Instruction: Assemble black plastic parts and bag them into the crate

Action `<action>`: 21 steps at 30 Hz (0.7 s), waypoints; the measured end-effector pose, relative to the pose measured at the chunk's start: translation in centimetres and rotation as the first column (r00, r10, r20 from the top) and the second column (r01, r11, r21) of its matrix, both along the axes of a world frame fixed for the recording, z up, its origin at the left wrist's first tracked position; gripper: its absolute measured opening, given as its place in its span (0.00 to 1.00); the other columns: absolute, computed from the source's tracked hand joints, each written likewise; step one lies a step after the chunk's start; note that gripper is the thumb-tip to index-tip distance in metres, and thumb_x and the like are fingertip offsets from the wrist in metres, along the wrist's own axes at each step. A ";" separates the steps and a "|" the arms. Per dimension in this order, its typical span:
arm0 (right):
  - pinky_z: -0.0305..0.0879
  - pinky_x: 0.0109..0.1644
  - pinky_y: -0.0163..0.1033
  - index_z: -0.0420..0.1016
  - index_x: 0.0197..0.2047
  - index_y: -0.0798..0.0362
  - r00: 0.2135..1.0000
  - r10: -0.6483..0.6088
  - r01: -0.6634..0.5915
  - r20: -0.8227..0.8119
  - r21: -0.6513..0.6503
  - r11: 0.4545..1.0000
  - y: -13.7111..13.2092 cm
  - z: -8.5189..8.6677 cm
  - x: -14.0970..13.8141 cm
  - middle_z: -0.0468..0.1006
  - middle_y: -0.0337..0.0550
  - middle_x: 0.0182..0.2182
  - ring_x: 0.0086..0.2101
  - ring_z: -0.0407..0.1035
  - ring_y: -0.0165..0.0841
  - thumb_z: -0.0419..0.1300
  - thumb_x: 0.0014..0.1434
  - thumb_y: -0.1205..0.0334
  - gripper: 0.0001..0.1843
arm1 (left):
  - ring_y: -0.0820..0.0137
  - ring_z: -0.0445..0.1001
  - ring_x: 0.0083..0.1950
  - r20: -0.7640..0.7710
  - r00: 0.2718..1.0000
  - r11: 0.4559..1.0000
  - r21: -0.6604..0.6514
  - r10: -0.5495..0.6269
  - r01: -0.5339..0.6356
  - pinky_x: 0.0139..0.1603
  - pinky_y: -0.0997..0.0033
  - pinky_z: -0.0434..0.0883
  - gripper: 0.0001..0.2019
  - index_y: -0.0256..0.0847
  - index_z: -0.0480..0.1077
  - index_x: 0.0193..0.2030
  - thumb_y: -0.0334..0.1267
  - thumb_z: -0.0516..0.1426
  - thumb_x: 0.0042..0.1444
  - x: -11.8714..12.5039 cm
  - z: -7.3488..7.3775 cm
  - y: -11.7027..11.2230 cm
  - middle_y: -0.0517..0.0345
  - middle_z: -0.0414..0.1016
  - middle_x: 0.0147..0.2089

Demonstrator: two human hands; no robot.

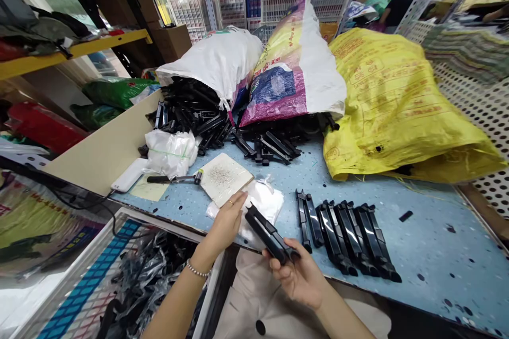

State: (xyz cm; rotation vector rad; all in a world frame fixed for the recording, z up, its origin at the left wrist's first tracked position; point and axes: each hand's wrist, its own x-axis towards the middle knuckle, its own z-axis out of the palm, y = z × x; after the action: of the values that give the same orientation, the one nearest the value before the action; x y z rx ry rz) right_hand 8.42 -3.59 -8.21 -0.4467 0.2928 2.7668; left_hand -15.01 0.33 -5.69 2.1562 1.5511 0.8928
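My right hand (296, 275) grips the lower end of a long black plastic part (268, 233), holding it tilted above the table's front edge. My left hand (228, 220) is over a pile of thin white plastic bags (264, 201), its fingers drawn together close to the part's upper end. Whatever those fingertips may pinch is too small to make out. Beside the bags lies a square whitish board (225, 177) with a speckled top. To the right, several similar black parts (344, 238) are lined up side by side on the blue table (433, 222).
Heaps of black parts (199, 116) spill from a white sack (214, 58) and a printed sack (290, 74). A yellow sack (397, 111) lies at right. A black-handled tool (170, 179), a white device (129, 175) and a bundled bag (170, 151) sit left. Below stands a crate (89, 275).
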 end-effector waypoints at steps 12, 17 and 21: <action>0.67 0.38 0.30 0.74 0.42 0.53 0.741 -0.493 -0.027 0.455 0.755 0.655 0.2 3.0 -2.4 0.75 0.37 0.31 0.33 0.69 0.28 0.67 0.51 0.59 0.15 | 0.66 0.57 0.68 0.050 0.932 0.911 -0.198 -0.359 0.362 0.65 0.63 0.63 0.38 0.44 0.48 0.69 0.19 0.45 0.50 5.7 4.9 -6.2 0.50 0.55 0.69; 0.65 0.46 0.43 0.66 0.59 0.48 0.836 -0.254 -0.462 0.487 0.873 0.155 0.7 6.3 1.3 0.72 0.49 0.49 0.45 0.68 0.40 0.63 0.55 0.56 0.28 | 0.67 0.73 0.52 0.075 0.987 0.891 -0.424 -0.144 0.163 0.55 0.68 0.70 0.25 0.49 0.73 0.47 0.23 0.49 0.45 -0.1 7.5 -10.3 0.57 0.76 0.51; 0.60 0.49 0.53 0.70 0.55 0.52 0.155 -0.875 -0.951 0.458 0.309 -0.007 3.5 5.6 5.2 0.70 0.56 0.51 0.50 0.63 0.50 0.58 0.58 0.56 0.22 | 0.65 0.75 0.40 -0.176 0.978 0.652 -0.730 0.111 -0.205 0.45 0.60 0.73 0.09 0.51 0.74 0.34 0.32 0.58 0.48 -6.2 6.9 -17.1 0.67 0.78 0.41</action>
State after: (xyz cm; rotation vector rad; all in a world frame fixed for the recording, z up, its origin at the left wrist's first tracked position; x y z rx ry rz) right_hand 13.61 -0.13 -2.66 -1.6124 -2.2053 0.7277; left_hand -21.19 -16.73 1.18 1.4895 1.7647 0.0841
